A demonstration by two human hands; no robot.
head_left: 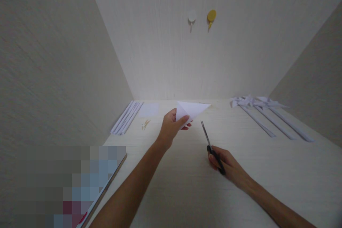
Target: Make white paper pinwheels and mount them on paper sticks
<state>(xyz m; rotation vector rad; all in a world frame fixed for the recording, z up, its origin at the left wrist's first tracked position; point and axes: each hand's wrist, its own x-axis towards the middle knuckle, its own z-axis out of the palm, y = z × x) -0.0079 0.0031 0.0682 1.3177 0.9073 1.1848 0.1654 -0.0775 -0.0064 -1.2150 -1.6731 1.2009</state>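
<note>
My left hand (172,125) pinches a folded piece of white paper (191,109), its thumb on the near face and its fingers behind. The paper is a triangle, with a long point toward the right. In my right hand (223,162) is a pair of scissors (207,137) with black handles. Their blades point up and away, a little apart at the tips, below the paper and not touching it. The handles are partly hidden by my fingers.
Rolled white paper sticks (127,117) lie at the left, beside a flat paper square (149,109) and small light sticks (145,124). Paper pinwheels (249,101) on sticks lie at the right. White (191,16) and yellow (211,16) hooks hang on the back wall. A blurred flat object (107,181) sits lower left.
</note>
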